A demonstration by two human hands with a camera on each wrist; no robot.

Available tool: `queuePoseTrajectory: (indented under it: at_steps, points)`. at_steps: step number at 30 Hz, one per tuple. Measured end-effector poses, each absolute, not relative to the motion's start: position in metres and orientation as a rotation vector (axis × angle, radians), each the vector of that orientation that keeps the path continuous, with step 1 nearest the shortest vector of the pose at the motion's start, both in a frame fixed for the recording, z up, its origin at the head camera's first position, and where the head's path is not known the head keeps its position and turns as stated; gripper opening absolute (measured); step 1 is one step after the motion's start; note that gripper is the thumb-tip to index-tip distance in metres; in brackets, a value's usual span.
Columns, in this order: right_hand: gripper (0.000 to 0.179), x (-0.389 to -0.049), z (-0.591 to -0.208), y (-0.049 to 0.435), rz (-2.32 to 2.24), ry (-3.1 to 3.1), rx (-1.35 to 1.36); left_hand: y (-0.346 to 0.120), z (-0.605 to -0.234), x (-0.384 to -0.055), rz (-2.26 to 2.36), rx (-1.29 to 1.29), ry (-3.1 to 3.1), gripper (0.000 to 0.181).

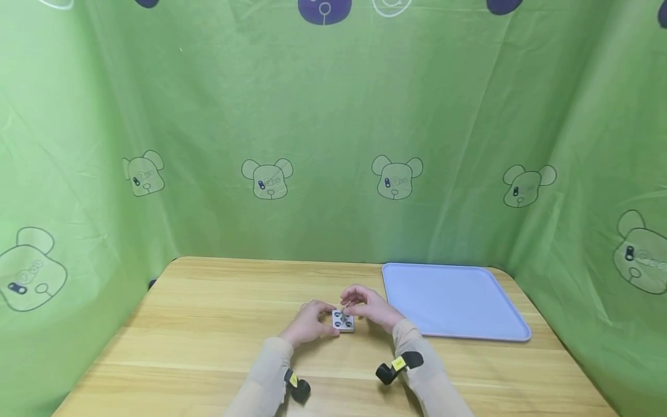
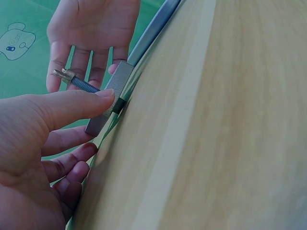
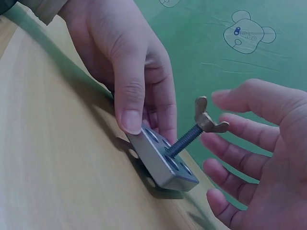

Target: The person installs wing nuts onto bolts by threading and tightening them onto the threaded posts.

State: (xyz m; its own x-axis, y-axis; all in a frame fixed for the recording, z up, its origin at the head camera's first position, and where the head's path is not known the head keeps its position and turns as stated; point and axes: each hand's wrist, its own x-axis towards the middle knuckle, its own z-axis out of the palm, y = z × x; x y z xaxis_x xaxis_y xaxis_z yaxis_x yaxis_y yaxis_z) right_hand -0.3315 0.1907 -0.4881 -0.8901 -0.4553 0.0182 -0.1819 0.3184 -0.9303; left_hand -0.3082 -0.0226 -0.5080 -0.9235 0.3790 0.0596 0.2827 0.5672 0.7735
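Observation:
A small grey metal block (image 3: 154, 155) with several round holes in its top sits low over the wooden table. My left hand (image 1: 308, 324) grips the block by its edges between thumb and fingers. Out of the middle of the block rises a wing screw (image 3: 186, 140), with a dark threaded shank and a brass-coloured winged head. Around that head hovers my right hand (image 3: 268, 139), its fingers spread and loosely bent; the thumb tip is just off one wing. In the left wrist view the wing screw (image 2: 84, 84) stands between the two hands.
A pale blue tray (image 1: 458, 301) lies on the right part of the table, beyond the right forearm. The wooden table (image 1: 219, 324) reaches to a green curtain (image 1: 333, 220) printed with bear heads at the back and sides.

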Motion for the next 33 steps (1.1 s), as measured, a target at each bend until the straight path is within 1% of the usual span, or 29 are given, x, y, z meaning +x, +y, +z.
queuePoseTrajectory:
  at_steps: [3,7,13,17,23,27,33]
  points:
    - [0.042,-0.332,-0.488,0.193,-1.549,2.365,-0.636,-0.023,-0.508,-0.308,1.296,0.569,2.679,0.059]
    - [0.037,-0.334,-0.488,0.194,-1.503,2.399,-0.702,-0.022,-0.509,-0.31,1.295,0.569,2.683,0.059]
    - [0.032,-0.335,-0.489,0.193,-1.527,2.395,-0.719,-0.021,-0.509,-0.312,1.273,0.56,2.694,0.06]
    - [0.031,-0.327,-0.479,0.19,-1.535,2.391,-0.726,-0.021,-0.509,-0.314,1.281,0.548,2.687,0.06]
    - [0.024,-0.316,-0.464,0.186,-1.516,2.435,-0.775,-0.02,-0.509,-0.314,1.285,0.55,2.686,0.06]
    - [0.023,-0.318,-0.468,0.185,-1.522,2.447,-0.73,-0.02,-0.509,-0.314,1.281,0.559,2.692,0.06]
    - [0.022,-0.332,-0.487,0.189,-1.523,2.454,-0.685,-0.02,-0.509,-0.314,1.282,0.555,2.687,0.06]
